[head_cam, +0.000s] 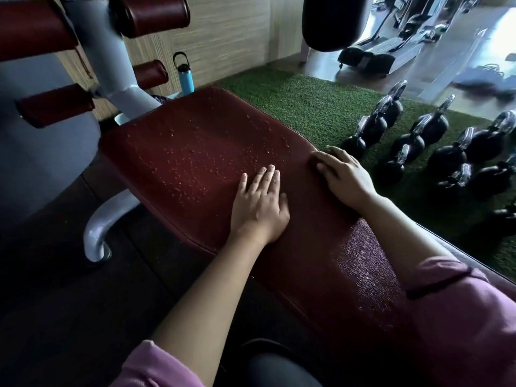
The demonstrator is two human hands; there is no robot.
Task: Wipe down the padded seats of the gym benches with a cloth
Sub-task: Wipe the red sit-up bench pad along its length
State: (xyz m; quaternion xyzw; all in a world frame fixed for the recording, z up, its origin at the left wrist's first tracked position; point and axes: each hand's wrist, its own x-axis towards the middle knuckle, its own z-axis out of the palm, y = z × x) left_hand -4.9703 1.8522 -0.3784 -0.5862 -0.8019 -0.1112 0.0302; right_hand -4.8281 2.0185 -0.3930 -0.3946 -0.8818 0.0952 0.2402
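A dark red padded bench seat [195, 141] runs from the upper middle toward the lower right, with many water droplets on its far half. My left hand [261, 203] lies flat on the pad, fingers straight and together. My right hand [342, 174] rests on the pad's right edge, fingers spread, with the fingertips curving over the rim. A purple cloth [365, 263] lies spread on the near part of the seat, under my right forearm. Neither hand holds anything.
A grey machine frame [109, 60] with red roller pads [150, 15] stands at the upper left, and its curved foot [96, 241] sits on the dark floor. A blue bottle [185, 78] stands behind the bench. Several black kettlebells [435, 146] sit on green turf [307, 107] to the right.
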